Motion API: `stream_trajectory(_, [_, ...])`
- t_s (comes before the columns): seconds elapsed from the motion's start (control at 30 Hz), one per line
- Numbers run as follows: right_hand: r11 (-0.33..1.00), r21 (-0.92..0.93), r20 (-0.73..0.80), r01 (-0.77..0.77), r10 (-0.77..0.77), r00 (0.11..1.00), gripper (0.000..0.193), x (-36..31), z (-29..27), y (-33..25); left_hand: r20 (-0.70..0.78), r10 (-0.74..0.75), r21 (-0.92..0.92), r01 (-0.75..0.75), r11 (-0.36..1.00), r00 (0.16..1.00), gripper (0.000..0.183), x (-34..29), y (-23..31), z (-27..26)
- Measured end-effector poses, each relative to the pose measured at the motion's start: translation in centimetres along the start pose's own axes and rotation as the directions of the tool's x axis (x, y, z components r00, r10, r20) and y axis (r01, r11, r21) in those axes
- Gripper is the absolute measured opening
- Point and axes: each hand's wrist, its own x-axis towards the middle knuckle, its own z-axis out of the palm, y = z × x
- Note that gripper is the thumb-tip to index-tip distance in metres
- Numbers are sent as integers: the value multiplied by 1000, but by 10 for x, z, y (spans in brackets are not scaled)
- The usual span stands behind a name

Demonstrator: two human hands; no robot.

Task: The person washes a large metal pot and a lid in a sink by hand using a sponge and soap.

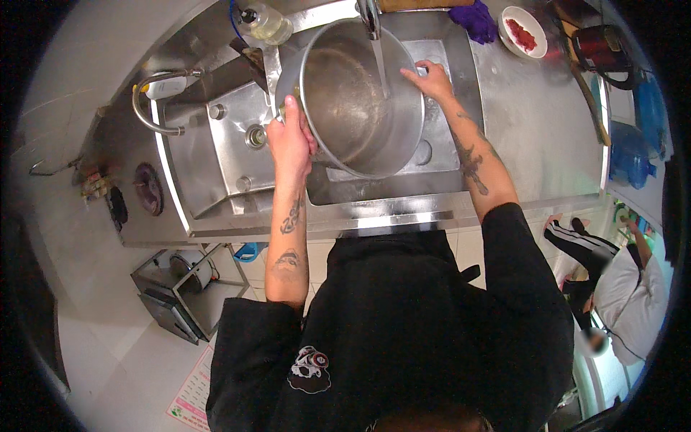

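Note:
A large, deep metal pot (338,140) sits tilted in the right-hand sink basin (464,86), its wide mouth turned up toward me. Water streams into it from the faucet (370,21) at the far side. My left hand (291,138) is closed on the pot's left side, thumb lying along the outside by the rim. On the right, my right hand (432,81) grips the pot's edge with thumb and fingers; a handle there, if any, is hidden. Little liquid shows on the pot's bottom, which looks brownish.
To the left lies a second basin (230,144) with a curved faucet (140,108). A clear bottle (266,25) stands behind the pot. Rightward on the counter are a purple cloth (473,21), a white bowl (515,47) with red food, and a dark kettle (603,49). Another person (619,288) is at far right.

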Motion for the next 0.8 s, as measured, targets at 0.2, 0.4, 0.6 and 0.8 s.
stream_trajectory(0.2, [1000,-20,232,-23,27,972,89,2,8,-4,-58,116,18,-115,993,992,45,-19,-6,-9])
stream_trajectory(0.4, [998,-50,-113,-45,39,993,86,4,-32,-19,-200,242,41,-238,970,950,45,5,-51,-42])
stream_trajectory(0.6, [994,-102,-385,31,-68,920,76,-22,-89,-32,-437,211,120,-175,977,875,42,47,-100,-57])
stream_trajectory(0.8, [1000,-6,-427,-15,11,904,64,-77,-143,-45,-430,159,-1,-176,984,889,36,69,-142,-30])
